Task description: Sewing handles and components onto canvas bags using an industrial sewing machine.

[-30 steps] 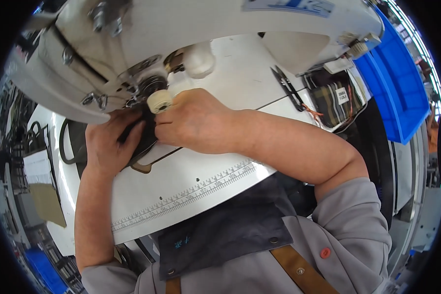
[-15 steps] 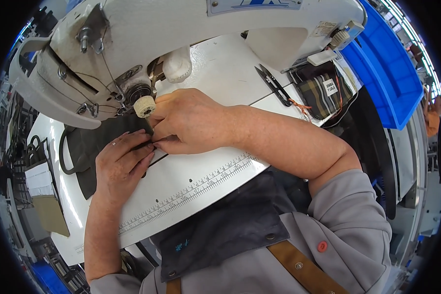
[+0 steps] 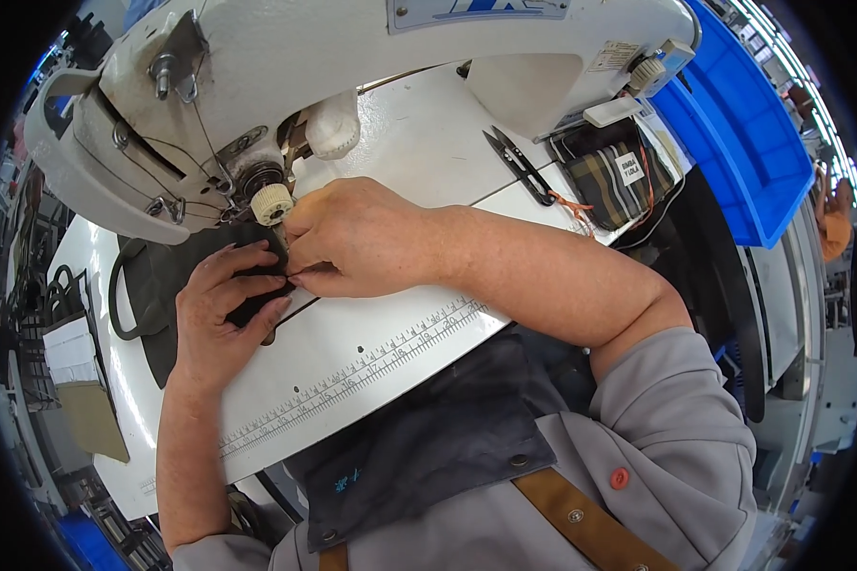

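Pressing flat with spread fingers, left hand (image 3: 221, 306) pins dark fabric (image 3: 162, 276); right hand (image 3: 357, 238) pinches its edge.

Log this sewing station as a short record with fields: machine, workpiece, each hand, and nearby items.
machine: white industrial sewing machine, head arching over the table
table: white table with a printed ruler along its front edge
workpiece: dark fabric piece lying under the needle area
left hand: left hand flat on the fabric, fingers spread
right hand: right hand pinching the fabric edge beside the needle
nearby: black thread snips on the table; blue bin at the right
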Demonstrator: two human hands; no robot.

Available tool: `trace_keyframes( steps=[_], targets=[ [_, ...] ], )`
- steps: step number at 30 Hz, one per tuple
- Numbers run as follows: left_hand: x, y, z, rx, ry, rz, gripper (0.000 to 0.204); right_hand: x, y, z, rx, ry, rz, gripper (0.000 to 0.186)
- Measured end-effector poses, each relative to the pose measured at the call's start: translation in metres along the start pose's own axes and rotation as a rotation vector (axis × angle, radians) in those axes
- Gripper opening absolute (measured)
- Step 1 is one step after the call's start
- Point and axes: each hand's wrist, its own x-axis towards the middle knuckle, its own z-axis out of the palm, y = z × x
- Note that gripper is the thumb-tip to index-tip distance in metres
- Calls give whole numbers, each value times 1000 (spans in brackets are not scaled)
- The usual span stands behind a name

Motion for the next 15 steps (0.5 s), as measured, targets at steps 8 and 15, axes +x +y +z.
trace_keyframes(
  steps=[8, 15],
  targets=[
    [1, 0, 0, 11, -5, -2, 23, -1, 1, 1, -3, 13, -15, 8],
    [1, 0, 1, 22, -3, 11, 23, 0, 1, 0, 0, 9, -21, 8]
  ],
)
